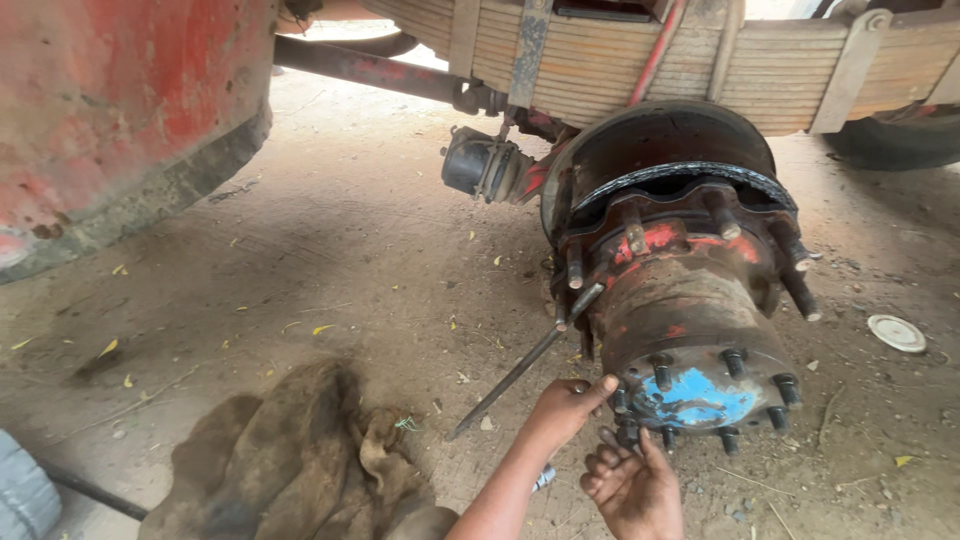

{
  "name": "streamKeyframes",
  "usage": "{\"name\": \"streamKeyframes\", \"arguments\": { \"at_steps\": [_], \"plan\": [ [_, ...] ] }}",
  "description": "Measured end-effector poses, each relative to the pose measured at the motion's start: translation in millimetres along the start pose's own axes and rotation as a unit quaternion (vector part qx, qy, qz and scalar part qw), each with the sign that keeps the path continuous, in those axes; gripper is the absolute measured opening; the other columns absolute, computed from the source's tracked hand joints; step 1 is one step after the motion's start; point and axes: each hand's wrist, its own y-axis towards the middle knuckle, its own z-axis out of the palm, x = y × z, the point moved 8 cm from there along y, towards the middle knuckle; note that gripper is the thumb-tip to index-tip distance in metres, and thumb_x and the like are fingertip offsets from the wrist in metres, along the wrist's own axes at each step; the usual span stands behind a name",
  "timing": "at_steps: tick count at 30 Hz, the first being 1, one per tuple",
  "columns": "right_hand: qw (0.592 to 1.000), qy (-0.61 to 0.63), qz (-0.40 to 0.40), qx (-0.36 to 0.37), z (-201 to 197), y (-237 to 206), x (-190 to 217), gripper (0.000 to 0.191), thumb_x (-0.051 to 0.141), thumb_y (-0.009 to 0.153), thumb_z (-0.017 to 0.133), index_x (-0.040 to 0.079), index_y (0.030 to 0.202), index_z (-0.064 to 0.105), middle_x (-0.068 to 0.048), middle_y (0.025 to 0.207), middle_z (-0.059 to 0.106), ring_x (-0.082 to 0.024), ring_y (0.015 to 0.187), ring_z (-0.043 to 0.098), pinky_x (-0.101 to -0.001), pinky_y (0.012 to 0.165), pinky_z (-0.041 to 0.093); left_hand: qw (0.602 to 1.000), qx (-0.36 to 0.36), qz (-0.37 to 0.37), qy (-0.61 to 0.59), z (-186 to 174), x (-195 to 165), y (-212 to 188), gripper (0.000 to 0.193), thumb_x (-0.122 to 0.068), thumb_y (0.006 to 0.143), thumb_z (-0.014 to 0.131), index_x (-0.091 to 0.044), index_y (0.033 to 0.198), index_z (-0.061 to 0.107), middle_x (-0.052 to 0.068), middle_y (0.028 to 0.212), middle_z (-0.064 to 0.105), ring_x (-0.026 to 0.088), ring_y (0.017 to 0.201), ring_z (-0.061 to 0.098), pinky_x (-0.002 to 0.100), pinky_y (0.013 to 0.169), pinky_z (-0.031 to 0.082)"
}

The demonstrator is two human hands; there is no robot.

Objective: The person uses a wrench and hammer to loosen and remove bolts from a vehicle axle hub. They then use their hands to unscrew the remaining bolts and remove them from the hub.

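1. Two bare hands work at the end of a rusty red wheel hub (690, 330) that sticks out from under a truck, over dirt ground (380, 260).
2. The left hand (565, 405) reaches up from below with its fingers curled and one fingertip touching the hub's end near a stud; whether it grips anything cannot be told.
3. The right hand (632, 485) lies just under the hub, palm up and open, fingers loosely bent, holding nothing that shows.
4. The hub's end carries a blue cap (700, 398) ringed by short dark studs (662, 375).
5. Longer wheel bolts (800, 292) stand out from the flange behind, and a dark brake drum (655, 150) sits behind that.
6. A thin metal rod (520, 372) leans from the ground up against the hub's left side, near the left hand.
7. A dirty brown rag (290, 460) lies in a heap on the ground, left of the arms.
8. Leaf springs (640, 60) run across the top above the hub.
9. A worn red body panel (120, 110) fills the upper left.
10. A small white disc (897, 333) lies on the ground to the right of the hub, well apart from the hands.
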Motion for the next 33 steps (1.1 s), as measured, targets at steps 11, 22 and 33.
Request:
{"name": "streamKeyframes", "arguments": {
  "at_steps": [11,22,33],
  "plan": [
    [0.812,-0.502,-0.225,-0.197,-9,-10,44,0.052,0.053,0.089,0.061,0.002,0.095,0.064,-0.007,0.074,0.063,-0.019,0.061,0.058,-0.0334,0.055,0.049,1.000,-0.014,0.023,-0.010,3,11,11,0.085,-0.094,0.064,0.058,-0.009,0.067,0.062,0.006,0.063,0.058,0.022,0.069,0.062,0.039,0.065,0.050],
    [0.947,-0.233,-0.198,-0.095,-12,-2,29,0.041,0.041,0.095,0.069,0.000,0.095,0.067,-0.008,0.076,0.067,-0.018,0.058,0.057,-0.0346,0.051,0.043,1.000,-0.015,0.015,-0.001,1,13,11,0.085,-0.094,0.064,0.059,-0.009,0.069,0.064,0.006,0.064,0.058,0.020,0.068,0.063,0.034,0.064,0.049],
    [0.995,-0.065,-0.055,-0.045,-12,3,-2,0.059,0.056,0.101,0.045,0.000,0.098,0.062,-0.009,0.074,0.060,-0.021,0.063,0.054,-0.0355,0.060,0.047,0.999,-0.017,0.029,-0.014,2,6,7,0.086,-0.094,0.062,0.058,-0.009,0.069,0.065,0.010,0.070,0.066,0.026,0.078,0.068,0.042,0.076,0.053]
  ]
}}
